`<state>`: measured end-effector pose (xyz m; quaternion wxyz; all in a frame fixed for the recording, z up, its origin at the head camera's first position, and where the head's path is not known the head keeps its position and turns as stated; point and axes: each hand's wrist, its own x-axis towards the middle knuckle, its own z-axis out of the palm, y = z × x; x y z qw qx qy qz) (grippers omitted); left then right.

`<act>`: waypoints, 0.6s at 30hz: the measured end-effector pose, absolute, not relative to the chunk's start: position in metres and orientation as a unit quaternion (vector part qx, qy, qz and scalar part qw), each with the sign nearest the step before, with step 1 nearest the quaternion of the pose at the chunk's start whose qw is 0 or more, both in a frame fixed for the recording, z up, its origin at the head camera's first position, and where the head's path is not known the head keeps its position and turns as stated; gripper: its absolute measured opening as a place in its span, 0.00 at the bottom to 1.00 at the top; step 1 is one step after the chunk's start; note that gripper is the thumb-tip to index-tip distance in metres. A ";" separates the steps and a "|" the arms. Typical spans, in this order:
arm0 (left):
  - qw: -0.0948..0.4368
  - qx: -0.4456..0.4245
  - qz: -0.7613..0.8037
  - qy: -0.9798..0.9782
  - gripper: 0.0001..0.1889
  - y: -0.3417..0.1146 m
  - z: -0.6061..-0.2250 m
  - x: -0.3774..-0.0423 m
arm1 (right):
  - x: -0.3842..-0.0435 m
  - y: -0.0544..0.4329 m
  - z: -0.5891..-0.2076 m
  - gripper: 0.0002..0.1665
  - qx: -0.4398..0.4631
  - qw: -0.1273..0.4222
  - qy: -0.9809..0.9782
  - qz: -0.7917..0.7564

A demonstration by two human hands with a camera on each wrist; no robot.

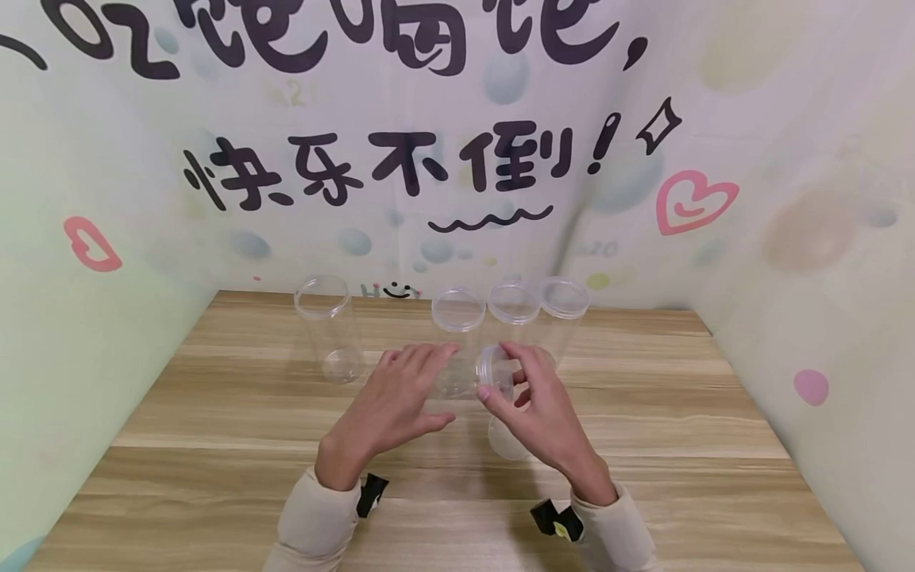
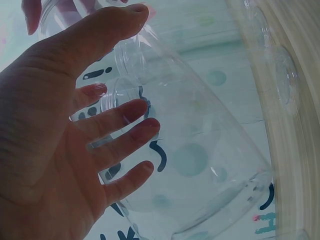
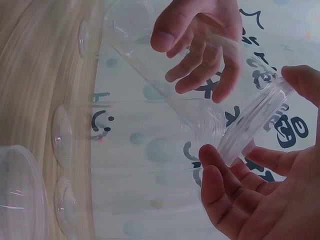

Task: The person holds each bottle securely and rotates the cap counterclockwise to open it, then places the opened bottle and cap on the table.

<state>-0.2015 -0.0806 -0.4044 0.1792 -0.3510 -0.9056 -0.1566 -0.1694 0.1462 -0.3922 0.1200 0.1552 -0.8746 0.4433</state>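
In the head view my right hand (image 1: 538, 405) pinches a clear ridged lid (image 1: 492, 369) at its rim, thumb near and fingers far. A tall clear plastic jar (image 2: 200, 150) is tilted, its mouth right at this lid (image 3: 257, 120) in the right wrist view and its base slanting down to the left. My left hand (image 1: 396, 401) is beside it, thumb apart and fingers loosely bent with gaps between them. The fingers overlap the jar's body in both wrist views. Through the clear plastic, I cannot tell whether the left hand touches it.
A clear jar (image 1: 322, 298) stands alone at the back left of the wooden table (image 1: 250, 485). Three more jars (image 1: 458, 310) stand close together behind my hands. A round clear piece (image 1: 509, 439) shows below my right hand. A printed cloth wall (image 1: 357, 238) borders the table's back.
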 end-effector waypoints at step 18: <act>0.167 -0.348 -0.161 -0.908 0.46 -0.082 -0.403 -0.201 | -0.170 0.149 -0.393 0.40 0.212 0.139 -0.866 0.431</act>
